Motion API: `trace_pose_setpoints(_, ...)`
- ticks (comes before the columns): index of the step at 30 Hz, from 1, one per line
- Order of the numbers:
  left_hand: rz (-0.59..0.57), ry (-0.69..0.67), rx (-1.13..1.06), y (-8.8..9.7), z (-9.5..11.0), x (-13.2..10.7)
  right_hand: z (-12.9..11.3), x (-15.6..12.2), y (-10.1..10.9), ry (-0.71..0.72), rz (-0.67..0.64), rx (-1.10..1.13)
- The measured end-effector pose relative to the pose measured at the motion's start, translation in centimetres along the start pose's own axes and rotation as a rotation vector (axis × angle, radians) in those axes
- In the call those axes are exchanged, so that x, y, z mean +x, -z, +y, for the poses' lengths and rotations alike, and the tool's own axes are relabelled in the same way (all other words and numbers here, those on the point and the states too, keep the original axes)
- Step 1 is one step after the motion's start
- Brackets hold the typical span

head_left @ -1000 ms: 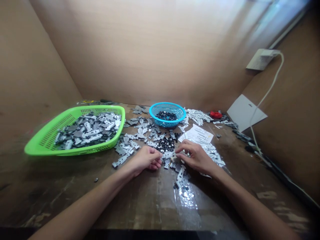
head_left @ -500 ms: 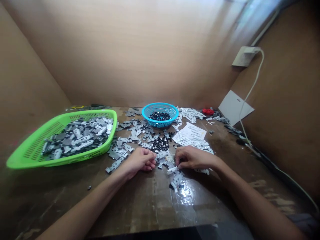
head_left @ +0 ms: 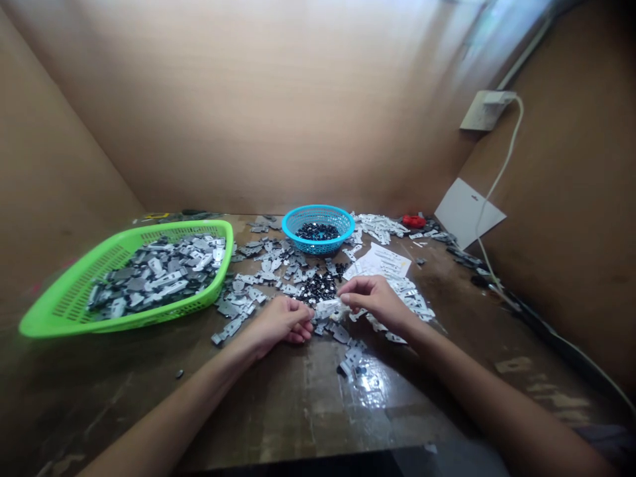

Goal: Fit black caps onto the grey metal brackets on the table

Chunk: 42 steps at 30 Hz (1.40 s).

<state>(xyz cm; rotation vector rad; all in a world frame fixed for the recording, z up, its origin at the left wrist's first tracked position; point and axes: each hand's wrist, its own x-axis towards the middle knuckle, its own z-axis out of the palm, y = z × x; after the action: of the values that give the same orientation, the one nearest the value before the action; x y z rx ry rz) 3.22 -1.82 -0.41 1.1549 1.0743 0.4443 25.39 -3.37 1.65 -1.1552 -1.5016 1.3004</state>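
My left hand (head_left: 287, 321) is closed in a pinch just above the table. Whatever lies between its fingertips is too small to make out. Opposite it, my right hand (head_left: 375, 298) pinches the end of a pale flat plastic piece (head_left: 328, 307), whose other end points toward my left fingertips. Whether the left fingers touch that piece I cannot tell. Small black round parts (head_left: 318, 286) lie heaped right behind the hands. Loose grey flat pieces (head_left: 271, 258) spread to the left of the heap, and white flat pieces (head_left: 415, 301) lie beyond my right hand.
A green basket (head_left: 122, 329) full of grey pieces stands at the left. At the back, a blue basket (head_left: 318, 246) holds black parts. White paper (head_left: 377, 255), a red object (head_left: 413, 221), a leaning white card (head_left: 467, 212) and a cable (head_left: 507, 156) are on the right.
My right hand has moved up and away from me, bringing the pale piece near the left fingertips. My left hand has hardly moved.
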Motion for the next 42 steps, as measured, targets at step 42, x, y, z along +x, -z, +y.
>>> trace_pose_setpoints(42,-0.004,-0.011,0.002,0.1,-0.4,0.3,1.6,0.4,-2.0,-0.038,0.143,-0.094)
